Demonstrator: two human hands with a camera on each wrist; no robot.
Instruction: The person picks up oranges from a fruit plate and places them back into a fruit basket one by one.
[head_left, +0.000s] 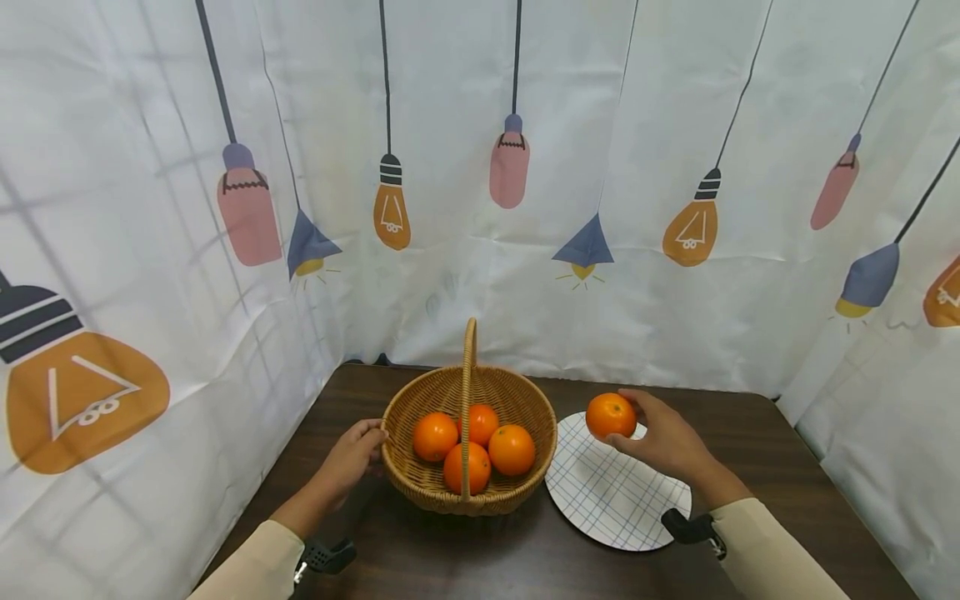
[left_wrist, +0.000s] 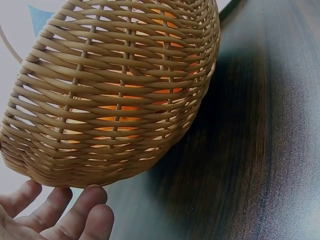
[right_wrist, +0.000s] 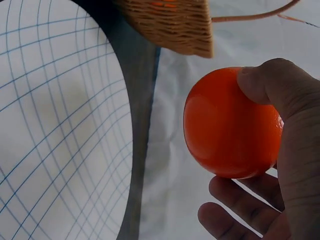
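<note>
A wicker basket (head_left: 551, 446) with a tall handle stands on the table, and several oranges (head_left: 512, 450) lie in it. At its left rim my left hand (head_left: 352, 458) holds the edge; in the left wrist view the fingertips (left_wrist: 94, 194) rest against the outside weave by the rim. My right hand (head_left: 667, 437) grips a single orange (head_left: 610, 415) between thumb and fingers. That orange (right_wrist: 225, 125) is held over the far part of a round white plate (head_left: 615, 500) with a blue grid pattern.
The dark wooden table (head_left: 405, 554) carries the basket, with the plate close on its right. White curtains (head_left: 450, 283) printed with lamps and bulbs hang behind the table and along both sides. The basket's handle (head_left: 470, 350) arches high above the rim.
</note>
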